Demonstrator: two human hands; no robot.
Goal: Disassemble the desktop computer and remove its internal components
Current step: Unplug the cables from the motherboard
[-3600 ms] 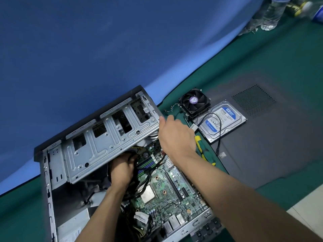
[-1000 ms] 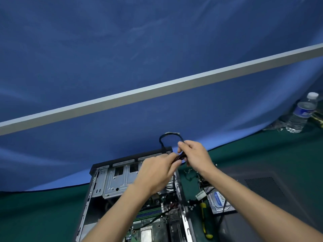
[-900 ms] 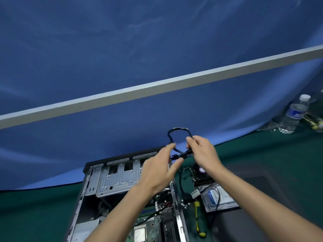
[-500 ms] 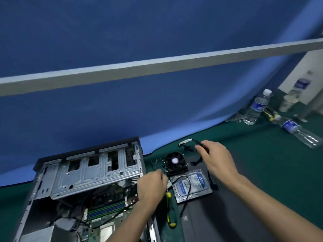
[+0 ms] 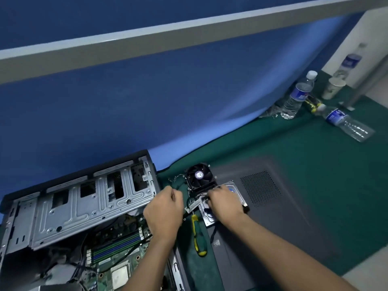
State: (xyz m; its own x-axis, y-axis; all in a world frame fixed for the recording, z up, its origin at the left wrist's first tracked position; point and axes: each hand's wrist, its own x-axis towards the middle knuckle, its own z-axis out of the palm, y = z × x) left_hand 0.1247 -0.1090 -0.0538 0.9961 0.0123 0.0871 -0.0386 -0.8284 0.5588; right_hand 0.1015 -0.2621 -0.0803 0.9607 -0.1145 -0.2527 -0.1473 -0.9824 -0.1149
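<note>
The open desktop case point(image 5: 84, 208) lies at lower left, its silver drive cage over the green motherboard point(image 5: 117, 250). My left hand point(image 5: 165, 208) hovers at the case's right edge with its fingers curled and nothing visible in them. My right hand point(image 5: 224, 204) rests low on the blue-labelled hard drive point(image 5: 236, 191), fingers closed around a black cable point(image 5: 206, 211) that pokes out beneath the palm. The removed CPU fan point(image 5: 199, 177) sits just behind the drive. A labelled wire point(image 5: 193, 204) lies between my hands.
A green-and-yellow screwdriver point(image 5: 197, 234) lies on the green mat beside the case. The dark side panel point(image 5: 273, 206) lies flat under the drive. Water bottles point(image 5: 296, 97) and a cup point(image 5: 333, 87) stand at the far right. A blue cloth backdrop rises behind.
My hands lifted a black cable out of the case. My right hand carried it right and down onto the hard drive. My left hand let go and dropped to the case's edge.
</note>
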